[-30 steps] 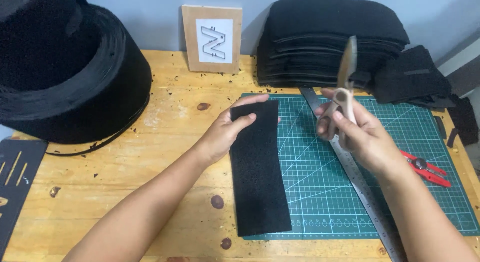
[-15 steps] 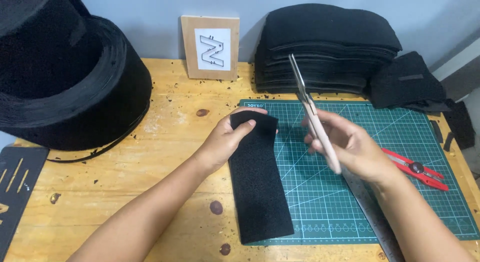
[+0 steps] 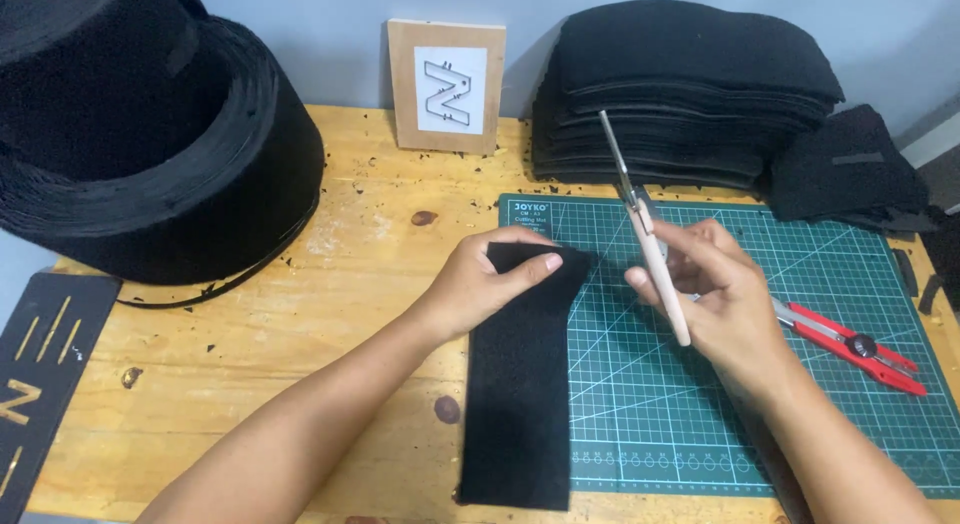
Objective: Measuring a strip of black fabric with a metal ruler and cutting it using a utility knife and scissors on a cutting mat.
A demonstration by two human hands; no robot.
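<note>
Left hand (image 3: 490, 284) lies flat, fingers extended, pressing the far end of a black felt strip (image 3: 520, 384). The strip runs from under that hand back toward the person, its right part on the green cutting mat (image 3: 800, 384), its left part on the bare wooden tabletop (image 3: 300, 384).

Right hand (image 3: 720, 299) is clenched round the handles of a pair of scissors (image 3: 645, 239), blades pointing up and away and appearing nearly closed. The blades are above the mat, just right of the strip's far end, not touching it.

Progress, judged: no cut shows in this strip; its edges look whole, apart from a rounded far corner next to the left fingertips. Trimming of this piece looks not yet begun, or is barely started at that end.

Surroundings: beyond the right hand, a stack of black felt pieces (image 3: 690, 94) at the wall. Right of the right hand, a red-handled cutter (image 3: 850, 344) lies on the mat. Beyond the left hand, a small wooden plaque (image 3: 445, 84) leans on the wall. Far left of the left hand, a large roll of black material (image 3: 140, 134). Dark scraps dot the wood.
</note>
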